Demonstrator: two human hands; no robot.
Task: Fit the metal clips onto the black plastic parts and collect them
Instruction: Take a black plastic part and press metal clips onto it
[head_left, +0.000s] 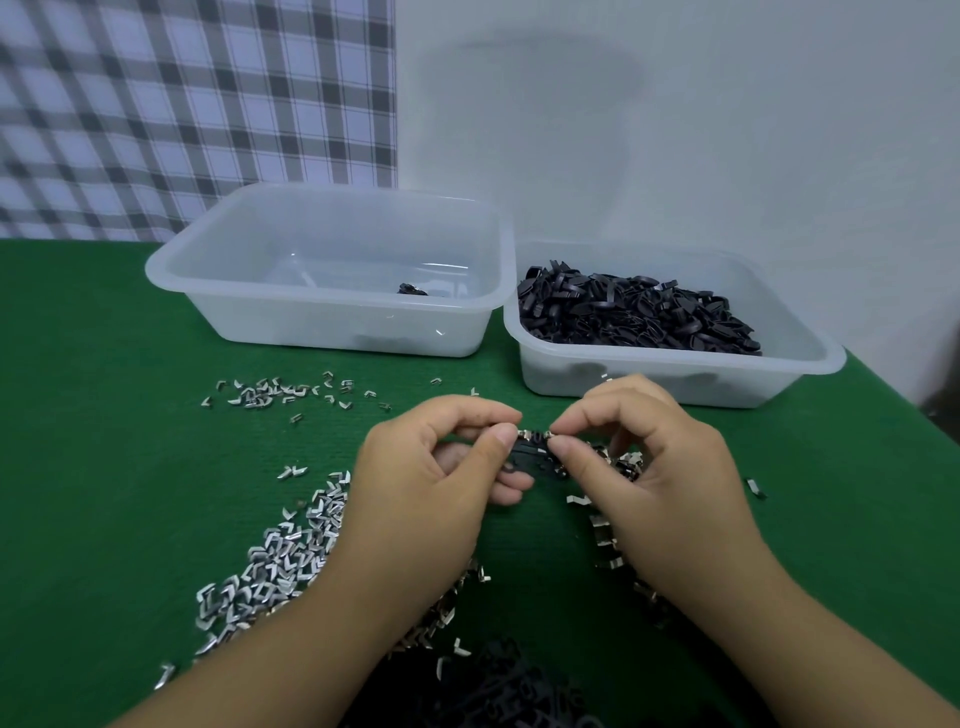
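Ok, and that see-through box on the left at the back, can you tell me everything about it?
The see-through whitish plastic tub is rectangular with rounded corners, a flat rim and sloping walls. It stands upright, without a lid, at the back of the green table cover, before a checked cloth. It is almost empty: one small dark piece lies on its floor near the right side. A similar plastic tub heaped with black plastic parts stands close on its right; whether the rims touch is unclear.
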